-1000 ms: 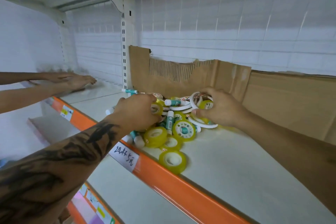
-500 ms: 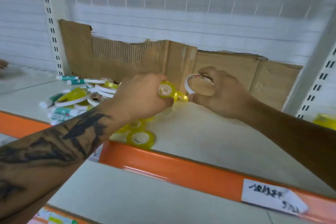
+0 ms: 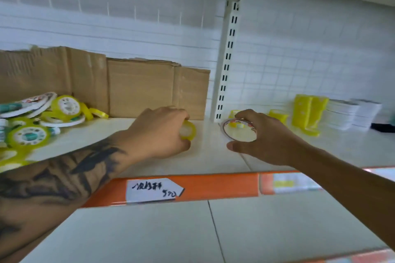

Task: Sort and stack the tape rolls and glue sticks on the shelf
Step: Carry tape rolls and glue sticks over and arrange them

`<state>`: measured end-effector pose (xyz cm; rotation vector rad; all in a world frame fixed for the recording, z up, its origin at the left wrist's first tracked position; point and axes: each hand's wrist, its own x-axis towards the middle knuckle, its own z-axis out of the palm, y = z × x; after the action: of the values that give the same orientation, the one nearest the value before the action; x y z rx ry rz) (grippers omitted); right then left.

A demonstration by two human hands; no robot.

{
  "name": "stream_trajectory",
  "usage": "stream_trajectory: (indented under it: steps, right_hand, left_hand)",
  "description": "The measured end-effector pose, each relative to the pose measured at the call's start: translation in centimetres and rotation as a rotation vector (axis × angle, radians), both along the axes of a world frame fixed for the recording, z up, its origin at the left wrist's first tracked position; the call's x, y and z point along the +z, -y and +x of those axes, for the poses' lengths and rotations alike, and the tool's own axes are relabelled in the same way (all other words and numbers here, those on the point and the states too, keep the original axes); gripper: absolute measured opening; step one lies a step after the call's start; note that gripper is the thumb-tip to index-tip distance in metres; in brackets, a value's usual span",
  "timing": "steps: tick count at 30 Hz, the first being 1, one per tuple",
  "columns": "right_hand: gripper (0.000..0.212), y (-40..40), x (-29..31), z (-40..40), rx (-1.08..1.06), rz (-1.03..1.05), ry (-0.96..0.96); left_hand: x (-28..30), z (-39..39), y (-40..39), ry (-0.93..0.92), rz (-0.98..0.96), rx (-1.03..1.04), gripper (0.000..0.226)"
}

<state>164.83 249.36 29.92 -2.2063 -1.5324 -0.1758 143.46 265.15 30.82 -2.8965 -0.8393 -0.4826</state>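
My left hand [image 3: 159, 132] grips a small yellow tape roll [image 3: 188, 130] just above the white shelf [image 3: 209, 156], in the middle of the view. My right hand [image 3: 260, 143] holds a wide thin white tape ring [image 3: 239, 131] by its rim, close to the slotted upright. A loose pile of yellow and white tape rolls [image 3: 42, 117] with glue sticks [image 3: 12, 107] lies at the far left. On the right bay stand sorted stacks of yellow tape [image 3: 307, 113] and white tape rings [image 3: 350, 115].
Torn cardboard [image 3: 136, 85] leans against the back wall behind the pile. A slotted white upright [image 3: 226, 64] divides the two shelf bays. An orange shelf lip [image 3: 213, 188] with a handwritten price tag [image 3: 154, 190] runs along the front. A lower shelf [image 3: 235, 230] lies below.
Both hands have carried their tape rolls rightward, away from the pile, toward the upright and the right bay. The view has panned right, and the sorted stacks have come into sight.
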Motion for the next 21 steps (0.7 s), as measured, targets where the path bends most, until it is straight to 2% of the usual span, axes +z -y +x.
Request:
stream_trajectory:
  steps: [6,11,21]
  right_hand:
    - [0.078,9.2,-0.8,9.0,-0.048,-0.021,0.01]
    - [0.074,14.8,-1.5,15.8,-0.04,-0.041,-0.019]
    - [0.068,15.9,-2.1,23.2,0.004,-0.08,-0.073]
  left_hand:
    - [-0.3,8.7,7.0,0.003,-0.13,-0.019,0.052]
    - [-0.7,15.7,12.4,0.113,-0.241,0.013,0.079]
    - [-1.1,21.5,15.9,0.259,-0.441,-0.007,0.068]
